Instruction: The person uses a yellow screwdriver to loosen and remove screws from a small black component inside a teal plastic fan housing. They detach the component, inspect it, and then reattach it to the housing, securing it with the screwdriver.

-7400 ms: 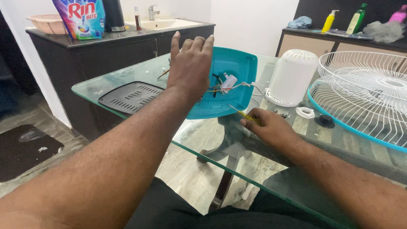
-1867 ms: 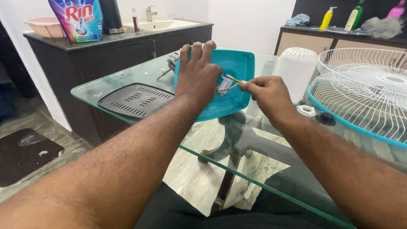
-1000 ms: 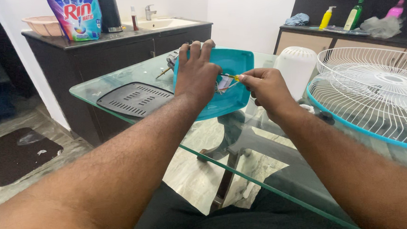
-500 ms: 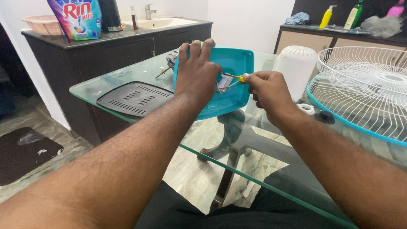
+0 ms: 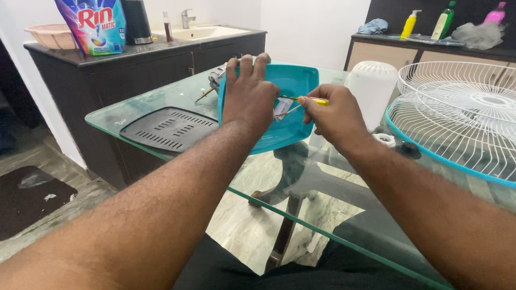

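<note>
A teal plastic fan housing (image 5: pixel 299 81) lies on the glass table (image 5: pixel 144 107). My left hand (image 5: pixel 246 95) presses flat on its left part, fingers spread over the rim. My right hand (image 5: pixel 336 114) grips a small yellow-handled screwdriver (image 5: pixel 311 100), whose tip points left into the housing, at a small white part with wires beside my left hand.
A black slotted panel (image 5: pixel 169 127) lies left of the housing. A white motor cover (image 5: pixel 371 86), a white ring (image 5: pixel 382 139) and a black knob (image 5: pixel 410 150) sit to the right, beside a white wire fan grille with teal rim (image 5: pixel 474 122). Cabinets with bottles stand behind.
My right hand lifted the screwdriver off the table edge and brought it up and left into the housing. My left hand slid slightly down onto the housing's left side.
</note>
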